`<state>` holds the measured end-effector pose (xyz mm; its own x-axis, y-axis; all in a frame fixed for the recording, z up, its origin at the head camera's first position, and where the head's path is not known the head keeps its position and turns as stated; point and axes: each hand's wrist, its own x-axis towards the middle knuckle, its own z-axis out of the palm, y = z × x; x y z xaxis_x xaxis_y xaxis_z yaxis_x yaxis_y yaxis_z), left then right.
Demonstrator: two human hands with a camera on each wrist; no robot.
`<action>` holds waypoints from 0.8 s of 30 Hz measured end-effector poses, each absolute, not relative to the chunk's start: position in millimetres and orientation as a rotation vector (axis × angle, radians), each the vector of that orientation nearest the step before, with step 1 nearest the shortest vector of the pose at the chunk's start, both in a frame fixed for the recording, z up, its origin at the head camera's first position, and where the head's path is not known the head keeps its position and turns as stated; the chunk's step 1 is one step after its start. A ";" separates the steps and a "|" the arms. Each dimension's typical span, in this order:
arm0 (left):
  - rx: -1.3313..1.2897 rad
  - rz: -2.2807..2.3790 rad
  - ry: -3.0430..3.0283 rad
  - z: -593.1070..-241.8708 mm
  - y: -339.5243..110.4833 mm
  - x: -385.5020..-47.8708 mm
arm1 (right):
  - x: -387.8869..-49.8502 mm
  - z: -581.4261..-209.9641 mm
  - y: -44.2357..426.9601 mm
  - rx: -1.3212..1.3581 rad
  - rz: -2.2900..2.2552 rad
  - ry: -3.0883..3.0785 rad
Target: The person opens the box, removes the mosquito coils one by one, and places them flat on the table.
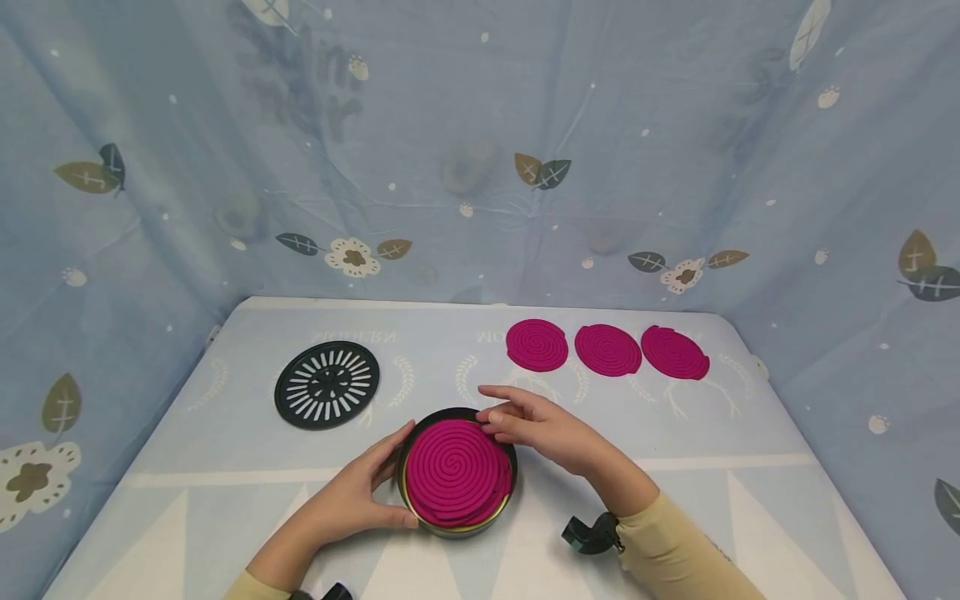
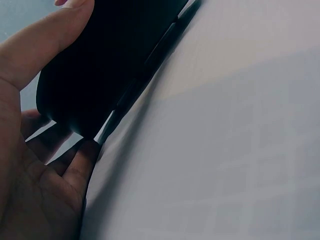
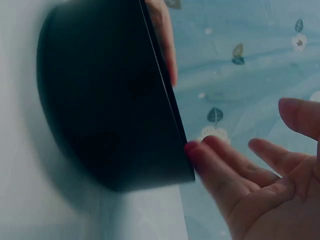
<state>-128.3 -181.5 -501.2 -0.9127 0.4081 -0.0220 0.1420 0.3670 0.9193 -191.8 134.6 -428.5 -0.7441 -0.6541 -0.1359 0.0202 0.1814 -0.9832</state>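
A round black tin (image 1: 514, 492) with a yellowish inner rim stands near the table's front, in the head view. Stacked inside it are magenta mosquito coils (image 1: 453, 471), the top one lying flat with its spiral showing. My left hand (image 1: 356, 500) grips the tin's left side, thumb at the front and fingers round the back. In the left wrist view, the tin's dark wall (image 2: 115, 60) sits between that thumb and the fingers. My right hand (image 1: 543, 429) is at the tin's far right rim. Its fingers are loosely extended, and one fingertip touches the rim in the right wrist view.
A black round lid (image 1: 327, 385) with radial slots lies at the left of the table. Three magenta coils (image 1: 537, 345) lie in a row at the back right. A patterned blue cloth (image 1: 480, 150) hangs behind the table and along both sides.
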 end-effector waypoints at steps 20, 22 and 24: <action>0.533 1.603 2.353 -501.2 -181.8 -129.2 | -184.3 -430.6 117.2 -0.679 -1.498 2.021; 0.531 1.604 2.349 -501.5 -182.0 -129.3 | -184.5 -431.5 116.0 -0.645 -1.555 1.987; 0.532 1.606 2.345 -501.9 -182.1 -129.4 | -184.5 -433.2 114.5 -0.602 -1.608 1.958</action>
